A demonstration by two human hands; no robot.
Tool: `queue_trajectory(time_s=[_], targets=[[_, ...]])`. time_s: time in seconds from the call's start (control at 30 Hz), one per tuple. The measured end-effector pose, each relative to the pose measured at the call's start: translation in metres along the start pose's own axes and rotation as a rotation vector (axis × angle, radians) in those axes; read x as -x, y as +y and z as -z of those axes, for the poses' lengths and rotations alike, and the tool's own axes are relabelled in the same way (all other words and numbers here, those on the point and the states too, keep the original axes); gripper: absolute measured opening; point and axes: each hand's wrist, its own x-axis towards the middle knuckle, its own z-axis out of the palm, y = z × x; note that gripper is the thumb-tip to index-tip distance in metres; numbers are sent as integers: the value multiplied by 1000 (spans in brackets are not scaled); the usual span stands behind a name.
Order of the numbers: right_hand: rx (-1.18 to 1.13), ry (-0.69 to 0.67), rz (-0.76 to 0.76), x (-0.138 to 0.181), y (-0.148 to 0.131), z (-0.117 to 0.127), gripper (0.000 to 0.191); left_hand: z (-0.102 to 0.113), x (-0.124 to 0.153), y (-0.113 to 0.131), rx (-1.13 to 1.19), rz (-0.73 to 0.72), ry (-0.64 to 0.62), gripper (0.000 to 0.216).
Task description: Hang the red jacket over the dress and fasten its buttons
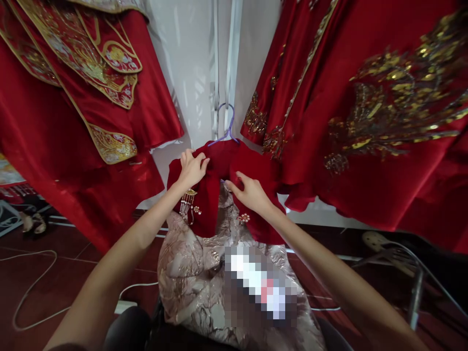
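A short red jacket point(206, 209) hangs on a purple hanger point(229, 127) in front of me, its front parted. My left hand point(193, 168) is closed on the cloth at the jacket's left shoulder, fingers curled over it. On the other front panel, my right hand point(250, 192) grips the inner edge, its thumb by a small purple bit of hanger. A beaded tassel brooch point(188, 200) and a flower-shaped ornament point(243, 218) decorate the panels. Beneath the jacket lies a shiny beige patterned fabric point(183, 273) across my lap.
Red embroidered garments point(120, 92) hang at the left, and a red sequinned gown point(373, 185) hangs at the right. A blurred-out object point(256, 282) rests on the beige fabric. White cable point(54, 273) runs over the dark red floor; a metal stand leg point(415, 297) is at right.
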Motion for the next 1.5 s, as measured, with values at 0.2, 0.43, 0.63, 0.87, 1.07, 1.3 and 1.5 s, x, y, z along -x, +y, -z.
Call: queue_trajectory(time_s=[0.2, 0.43, 0.63, 0.87, 1.07, 1.3, 1.5], targets=[[-227, 231, -97, 1, 35, 8, 39, 4, 30, 17, 232, 193, -75, 22], [-494, 31, 33, -5, 21, -8, 18, -10, 43, 34, 423, 159, -176, 25], [-743, -23, -17, 0, 14, -22, 16, -14, 50, 38, 705, -41, -163, 34], [-700, -14, -71, 10, 17, -11, 24, -16, 64, 35, 994, 231, 0, 17], [-568, 66, -20, 9, 12, -15, 26, -11, 57, 36, 936, 107, -95, 9], [-507, 112, -10, 11, 7, -10, 24, -2, 54, 34, 846, 75, -103, 7], [-489, 126, -11, 8, 8, -10, 24, -7, 52, 31, 950, 166, -117, 18]])
